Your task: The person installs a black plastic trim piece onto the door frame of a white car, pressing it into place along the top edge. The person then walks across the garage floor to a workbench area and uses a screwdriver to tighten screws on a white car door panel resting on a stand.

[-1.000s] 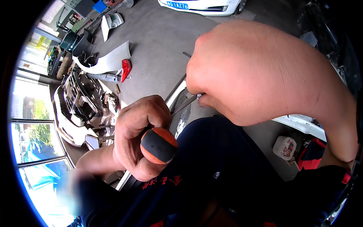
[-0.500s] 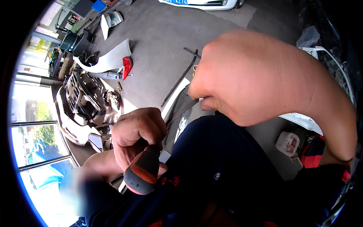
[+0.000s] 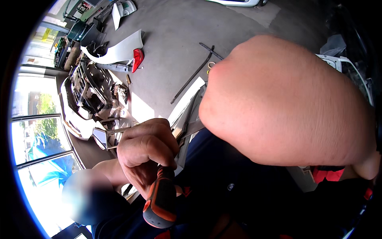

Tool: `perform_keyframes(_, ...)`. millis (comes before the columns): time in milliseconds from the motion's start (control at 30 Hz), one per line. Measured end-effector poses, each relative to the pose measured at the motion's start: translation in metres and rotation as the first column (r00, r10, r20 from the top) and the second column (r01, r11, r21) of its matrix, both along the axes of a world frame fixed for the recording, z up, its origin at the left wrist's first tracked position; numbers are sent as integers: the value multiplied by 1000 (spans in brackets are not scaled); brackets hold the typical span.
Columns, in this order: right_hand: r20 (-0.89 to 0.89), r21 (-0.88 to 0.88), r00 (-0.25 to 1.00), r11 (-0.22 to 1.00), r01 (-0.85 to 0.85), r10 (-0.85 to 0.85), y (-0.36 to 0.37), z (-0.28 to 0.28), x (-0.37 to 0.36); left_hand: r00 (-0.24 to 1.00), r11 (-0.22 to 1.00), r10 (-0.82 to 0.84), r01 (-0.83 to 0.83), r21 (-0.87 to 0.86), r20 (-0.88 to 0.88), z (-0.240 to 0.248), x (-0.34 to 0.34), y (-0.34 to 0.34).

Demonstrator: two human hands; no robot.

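Note:
My left hand (image 3: pixel 147 149) is closed around the handle of a screwdriver (image 3: pixel 162 201), black and orange, its butt end pointing down toward my lap. Close by on the right and larger in view, my right hand (image 3: pixel 278 103) is curled with its back toward me. Its fingertips and whatever they grip are hidden behind it. Between the two hands shows a short length of a thin grey strip (image 3: pixel 193 130); its ends are hidden. Beyond the hands lies a long pale panel with dark trim (image 3: pixel 186 110). My dark-clothed knee (image 3: pixel 211 159) is beneath the hands.
Left on the floor are a car bumper with a black grille (image 3: pixel 79 119), a white fender (image 3: pixel 119 51), a red tail light (image 3: pixel 137 59) and a mirror (image 3: pixel 100 138). A black strip (image 3: pixel 195 73) lies ahead. At right is a white car frame part (image 3: pixel 332 61); a white car (image 3: pixel 238 2) stands far off.
My right hand has come nearer and looks larger, now covering its thumb and fingertips. The screwdriver handle has swung to the right and lower. The background has shifted slightly upward.

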State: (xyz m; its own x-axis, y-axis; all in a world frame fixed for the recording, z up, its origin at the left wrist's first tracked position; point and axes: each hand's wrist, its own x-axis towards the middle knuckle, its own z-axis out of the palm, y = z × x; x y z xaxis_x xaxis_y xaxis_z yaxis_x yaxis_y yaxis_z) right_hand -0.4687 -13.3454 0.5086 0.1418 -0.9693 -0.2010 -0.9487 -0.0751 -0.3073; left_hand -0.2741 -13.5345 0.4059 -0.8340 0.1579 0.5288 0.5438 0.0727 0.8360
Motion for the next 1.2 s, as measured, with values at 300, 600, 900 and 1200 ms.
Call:
perform_keyframes(300,-18,8,1000,1000,-7,7,-1,-26,-13,1000,996,-15,14,-85,-2,6,-1,4)
perform_keyframes(600,140,-44,989,998,-41,47,-1,-47,-26,999,998,10,-7,-66,46,7,3,7)
perform_keyframes(900,336,-46,938,996,-75,86,-12,-79,-43,999,1000,3,-2,-18,53,4,0,8)
perform_keyframes(1200,263,-196,954,976,-91,142,-9,-107,-36,997,998,-55,56,-18,62,3,-2,6)
